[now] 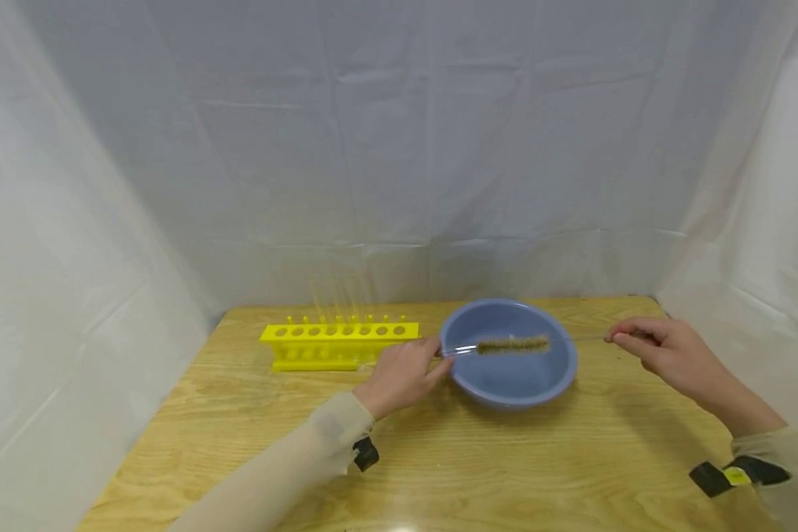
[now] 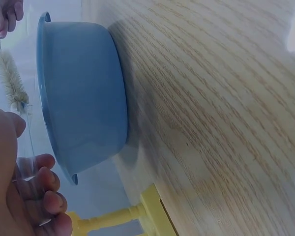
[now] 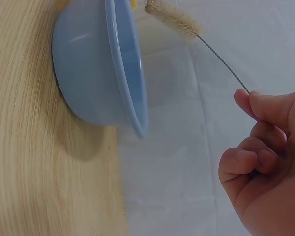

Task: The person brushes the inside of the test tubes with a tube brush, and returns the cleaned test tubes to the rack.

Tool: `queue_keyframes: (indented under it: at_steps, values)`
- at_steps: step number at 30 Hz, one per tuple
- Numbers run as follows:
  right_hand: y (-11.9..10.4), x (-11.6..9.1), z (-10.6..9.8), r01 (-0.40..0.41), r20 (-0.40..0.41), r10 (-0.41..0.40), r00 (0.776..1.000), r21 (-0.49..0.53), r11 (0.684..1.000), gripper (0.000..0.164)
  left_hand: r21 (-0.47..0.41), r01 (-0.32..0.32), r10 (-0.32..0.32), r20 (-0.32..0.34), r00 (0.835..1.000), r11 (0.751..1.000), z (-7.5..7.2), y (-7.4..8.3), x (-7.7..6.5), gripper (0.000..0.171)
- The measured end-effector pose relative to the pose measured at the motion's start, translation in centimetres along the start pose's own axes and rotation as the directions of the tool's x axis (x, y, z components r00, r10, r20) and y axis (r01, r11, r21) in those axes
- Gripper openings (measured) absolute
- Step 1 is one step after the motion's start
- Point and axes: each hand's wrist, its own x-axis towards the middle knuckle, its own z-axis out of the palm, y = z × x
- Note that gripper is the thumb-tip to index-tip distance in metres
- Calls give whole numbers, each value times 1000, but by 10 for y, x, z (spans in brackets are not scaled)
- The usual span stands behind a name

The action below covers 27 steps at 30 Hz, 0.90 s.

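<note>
My left hand (image 1: 402,372) grips a clear glass test tube (image 2: 27,169), its fingers curled round it and its mouth toward the right. My right hand (image 1: 672,355) pinches the thin twisted-wire handle (image 3: 221,60) of a test tube brush (image 1: 513,345) between thumb and forefinger. The tan bristles lie level over the blue basin (image 1: 505,391), their tip at the tube's mouth. Nearly all of the bristles show outside the tube. In the left wrist view the bristle end (image 2: 18,96) meets the glass rim; whether it is slightly inside, I cannot tell.
Left of the basin stands a yellow test tube rack (image 1: 339,332) with a row of holes and pegs; several clear tubes stick up at its back. All rest on a wooden table (image 1: 479,465). White sheeting (image 1: 399,148) hangs behind and at both sides.
</note>
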Motion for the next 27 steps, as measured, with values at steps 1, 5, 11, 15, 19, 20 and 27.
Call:
queue_keyframes:
  at_steps: [1,5,11,15,19,20,27]
  values:
    - [0,0,0,0,9,0,1000,13,1000,19,0,-6,6,-2,1000,1000,0,0,0,38]
    - [0,0,-1,-31,49,27,998,77,997,24,1,-28,28,-3,1000,1000,0,-1,0,39]
    - [-2,-1,-3,-75,89,65,994,124,989,27,-7,-46,46,-4,999,999,1,-3,-1,38]
    - [-2,0,-2,-65,86,54,995,135,989,26,-6,-52,52,-9,999,999,1,-4,-1,35]
    - [0,1,-1,-57,89,45,995,132,990,25,1,-55,55,-8,998,998,2,-6,-3,34]
    - [1,1,-1,-62,93,50,994,128,990,25,2,-56,56,-8,998,998,2,-6,-4,35]
    - [7,3,0,-85,132,67,989,135,987,28,15,-78,78,1,997,997,1,-6,-5,32]
